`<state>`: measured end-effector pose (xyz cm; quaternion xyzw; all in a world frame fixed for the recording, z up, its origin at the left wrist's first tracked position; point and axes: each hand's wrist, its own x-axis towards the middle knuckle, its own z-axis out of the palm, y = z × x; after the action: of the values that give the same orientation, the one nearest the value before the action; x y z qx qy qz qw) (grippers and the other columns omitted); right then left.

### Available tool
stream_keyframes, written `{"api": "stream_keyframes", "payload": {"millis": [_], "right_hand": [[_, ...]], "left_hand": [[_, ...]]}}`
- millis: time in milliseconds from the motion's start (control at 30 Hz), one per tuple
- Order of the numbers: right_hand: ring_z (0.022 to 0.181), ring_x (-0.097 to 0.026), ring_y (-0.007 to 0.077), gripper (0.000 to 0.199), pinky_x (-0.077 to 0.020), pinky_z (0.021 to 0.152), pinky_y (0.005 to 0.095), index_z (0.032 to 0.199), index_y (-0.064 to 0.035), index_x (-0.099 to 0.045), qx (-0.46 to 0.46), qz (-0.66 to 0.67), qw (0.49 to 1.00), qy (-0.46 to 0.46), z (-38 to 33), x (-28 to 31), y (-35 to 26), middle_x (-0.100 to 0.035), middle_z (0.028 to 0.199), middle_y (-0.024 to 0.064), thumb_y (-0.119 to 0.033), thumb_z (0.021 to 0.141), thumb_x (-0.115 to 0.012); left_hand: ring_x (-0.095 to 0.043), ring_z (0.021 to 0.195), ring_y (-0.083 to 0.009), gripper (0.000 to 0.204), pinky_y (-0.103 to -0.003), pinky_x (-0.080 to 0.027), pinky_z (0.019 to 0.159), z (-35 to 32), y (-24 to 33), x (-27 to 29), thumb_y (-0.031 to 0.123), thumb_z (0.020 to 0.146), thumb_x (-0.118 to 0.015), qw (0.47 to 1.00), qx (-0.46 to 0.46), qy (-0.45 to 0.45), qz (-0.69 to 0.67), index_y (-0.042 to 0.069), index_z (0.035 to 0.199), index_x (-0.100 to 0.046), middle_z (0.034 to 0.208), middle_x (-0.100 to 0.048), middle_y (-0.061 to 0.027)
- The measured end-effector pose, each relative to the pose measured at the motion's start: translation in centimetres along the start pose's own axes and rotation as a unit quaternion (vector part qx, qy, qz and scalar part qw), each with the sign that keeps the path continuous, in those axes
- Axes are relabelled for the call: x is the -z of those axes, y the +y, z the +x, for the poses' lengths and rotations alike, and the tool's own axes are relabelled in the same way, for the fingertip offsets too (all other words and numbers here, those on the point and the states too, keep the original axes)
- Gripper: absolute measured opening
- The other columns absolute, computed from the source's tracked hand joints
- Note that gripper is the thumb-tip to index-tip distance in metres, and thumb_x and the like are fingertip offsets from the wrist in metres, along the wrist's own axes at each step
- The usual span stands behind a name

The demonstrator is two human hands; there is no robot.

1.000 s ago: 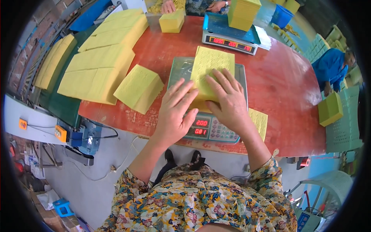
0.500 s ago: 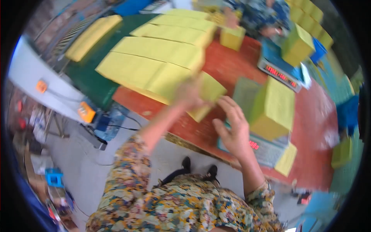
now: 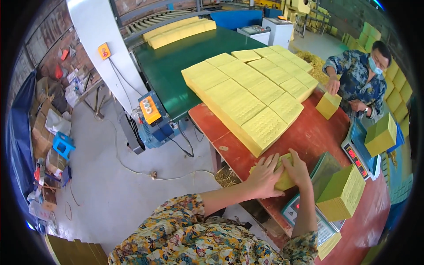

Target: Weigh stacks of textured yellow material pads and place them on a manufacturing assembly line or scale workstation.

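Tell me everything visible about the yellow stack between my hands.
The yellow stack looks like a papery block, partly hidden, so its full outline is unclear. It is over the red table, between the larger yellow pile and near scale; whether lifted, I can't tell. Your left hand spreads across it; your right hand touches its right side.

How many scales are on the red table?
2. One scale is just right of the right hand, under a yellow stack; another scale is farther off, near the co-worker, also loaded. Others could be hidden.
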<state>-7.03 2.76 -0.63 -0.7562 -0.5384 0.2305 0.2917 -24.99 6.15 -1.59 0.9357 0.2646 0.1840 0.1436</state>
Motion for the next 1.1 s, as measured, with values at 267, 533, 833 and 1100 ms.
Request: {"api": "stream_keyframes", "payload": {"millis": [267, 533, 833, 1100], "right_hand": [[0.105, -0.059, 0.0483, 0.064, -0.0470, 0.091, 0.0503, 0.145, -0.0022, -0.033, 0.029, -0.034, 0.999, -0.010, -3.2, -2.5, 0.5, -0.060, 0.118, 0.0315, -0.034, 0.095, -0.055], [0.106, -0.060, 0.0455, 0.063, -0.0471, 0.091, 0.0494, 0.141, -0.0004, -0.038, 0.096, -0.011, 0.994, -0.044, -3.8, -2.2, 0.5, -0.062, 0.111, 0.0335, -0.039, 0.094, -0.055], [0.095, -0.064, 0.0458, 0.053, -0.0497, 0.084, 0.0509, 0.108, 0.0019, -0.054, 0.041, -0.025, 0.997, -0.065, -7.1, -1.8, 0.2, -0.066, 0.095, 0.0310, -0.048, 0.090, -0.058], [0.071, -0.069, 0.0385, 0.053, -0.0560, 0.065, 0.0471, 0.095, 0.0016, -0.056, 0.061, -0.176, 0.982, -0.005, -10.6, -4.0, -2.0, -0.068, 0.072, 0.0220, -0.051, 0.095, -0.048]], "left_hand": [[-0.035, 0.138, -0.0375, 0.084, -0.052, -0.026, 0.114, -11.5, -1.8, -1.4, 0.057, 0.085, -0.063, 0.897, 0.202, 0.316, -0.235, 0.001, 0.143, -0.038, 0.145, -0.039, -0.0253], [-0.040, 0.136, -0.0321, 0.070, -0.049, -0.032, 0.111, -17.3, 1.7, -15.5, 0.044, 0.096, -0.056, 0.387, 0.360, 0.004, -0.849, 0.009, 0.149, -0.026, 0.147, -0.040, -0.0178], [-0.036, 0.136, -0.0209, 0.074, -0.048, -0.025, 0.113, -16.3, 4.9, -10.7, 0.044, 0.088, -0.067, 0.441, 0.258, 0.093, -0.855, 0.020, 0.148, -0.030, 0.149, -0.037, -0.0037], [-0.029, 0.139, -0.0354, 0.083, -0.059, -0.026, 0.112, -15.5, 5.0, -6.3, 0.066, 0.088, -0.054, 0.424, 0.306, 0.256, -0.813, 0.025, 0.152, -0.020, 0.150, -0.030, -0.0129]]}}
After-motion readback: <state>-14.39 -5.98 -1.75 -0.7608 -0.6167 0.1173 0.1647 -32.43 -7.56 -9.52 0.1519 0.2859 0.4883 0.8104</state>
